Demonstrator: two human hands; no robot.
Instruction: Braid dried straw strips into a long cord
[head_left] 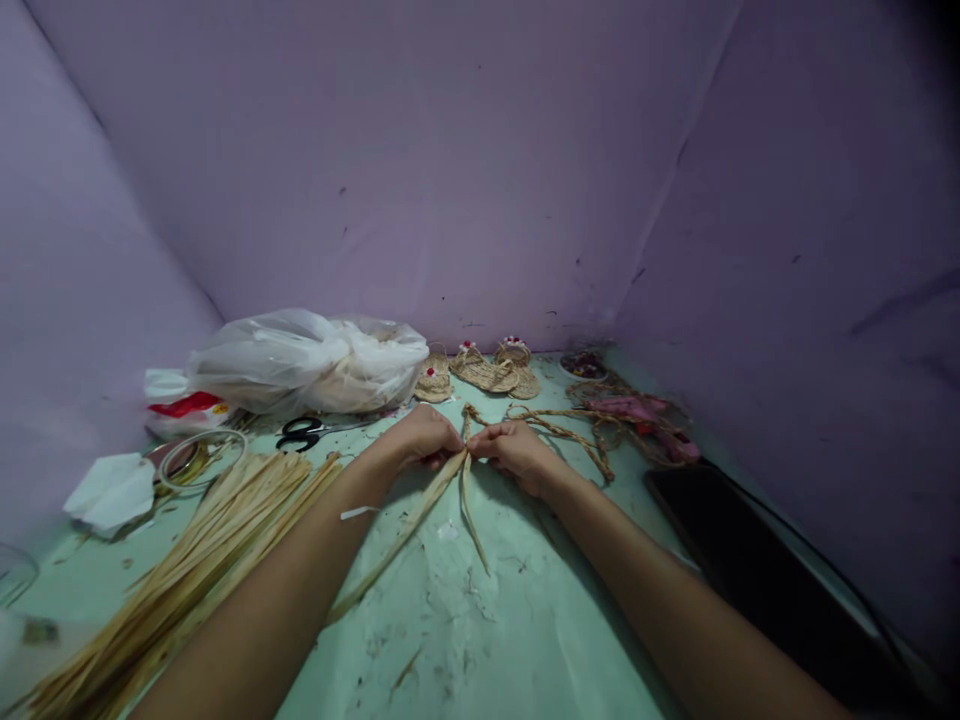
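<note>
My left hand (427, 437) and my right hand (514, 452) meet at the middle of the table, fingertips pinched close together on a braid of dried plant fibre. Loose pale strips (420, 520) hang from the pinch toward me, one long and one short. Beyond my fingers the finished braid (559, 430) runs off to the right in loops. Beside my left forearm lies a thick bundle of dried fibre strips (217, 550). Small woven slippers with red and white beads (484, 372) stand at the back.
A knotted white plastic bag (307, 360) sits at the back left, black-handled scissors (300, 434) before it. Tape rolls (201, 460) and white paper (112, 493) lie left. On the right are a bead dish (583, 366), a pink item (630, 407) and a long black slab (765, 580). Walls enclose the table.
</note>
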